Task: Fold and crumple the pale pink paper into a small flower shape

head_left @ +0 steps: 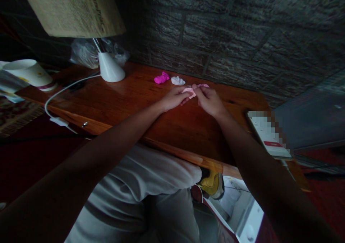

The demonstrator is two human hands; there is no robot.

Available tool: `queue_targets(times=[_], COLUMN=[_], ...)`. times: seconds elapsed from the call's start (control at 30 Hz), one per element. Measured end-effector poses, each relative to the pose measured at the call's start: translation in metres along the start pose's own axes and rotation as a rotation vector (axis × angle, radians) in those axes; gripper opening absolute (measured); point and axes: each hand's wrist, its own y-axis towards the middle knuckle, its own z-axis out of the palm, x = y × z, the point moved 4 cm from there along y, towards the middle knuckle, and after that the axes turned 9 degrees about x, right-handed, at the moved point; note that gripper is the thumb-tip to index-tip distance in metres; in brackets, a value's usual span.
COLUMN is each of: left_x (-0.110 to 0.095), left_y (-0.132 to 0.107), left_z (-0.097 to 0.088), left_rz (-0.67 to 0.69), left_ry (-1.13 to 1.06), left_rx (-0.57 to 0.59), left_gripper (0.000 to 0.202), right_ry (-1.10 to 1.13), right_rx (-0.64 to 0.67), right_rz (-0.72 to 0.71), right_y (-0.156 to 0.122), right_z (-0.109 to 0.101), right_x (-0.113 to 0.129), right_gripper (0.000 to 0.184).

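My left hand [175, 98] and my right hand [208, 98] meet above the far part of the wooden table. Both are closed on a small crumpled pale pink piece [192, 93], of paper or cloth; I cannot tell which. A pinker bit [204, 85] shows just behind my right hand's fingers, and whether it belongs to the same piece is unclear. Left of my hands, near the wall, lie a crumpled white piece [178, 80] and a crumpled bright magenta piece [161, 78], apart from each other.
A lamp [111, 67] with a printed shade stands at the table's back left, its white cable [60, 89] running over the front edge. Further left is a paper cup [29, 72]. A phone [269, 135] lies at the right. A stone-patterned wall [215, 31] rises behind the table [129, 103].
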Motion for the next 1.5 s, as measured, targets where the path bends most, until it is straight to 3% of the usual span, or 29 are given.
queue_targets(times=[0.23,0.37,0.5,0.73,0.93,1.13,1.27,1.5], left_x=[-0.002,0.002,0.004,-0.003,-0.002,-0.006,-0.006,-0.004], left_y=[-0.003,-0.002,0.001,0.000,0.001,-0.001,-0.002,-0.002], left_z=[0.005,0.003,0.003,0.001,0.000,0.001,0.004,0.004], left_rz=[0.057,-0.053,-0.133,-0.048,-0.016,0.038,0.084,-0.006], left_ry=[0.200,0.091,-0.067,-0.055,-0.039,0.056,0.076,0.045], left_rx=[0.010,0.030,0.066,-0.047,-0.105,-0.013,0.046,-0.005], left_gripper=[0.035,0.038,0.052,0.048,0.053,0.053,0.053,0.057], right_ry=[-0.025,0.022,0.015,0.095,0.127,0.060,0.085,0.181], right_rx=[-0.035,0.016,-0.020,0.130,0.113,0.064,0.179,0.310], right_rz=[-0.043,-0.007,0.015,-0.009,0.008,0.107,0.122,0.093], right_y=[0.001,0.000,0.001,-0.002,-0.002,-0.003,-0.006,-0.010], right_z=[0.003,0.005,0.002,0.011,0.008,0.001,0.008,0.018], right_x=[-0.004,-0.004,-0.007,-0.007,0.005,0.007,0.010,0.015], right_gripper=[0.066,0.065,0.065,0.052,0.056,0.065,0.068,0.067])
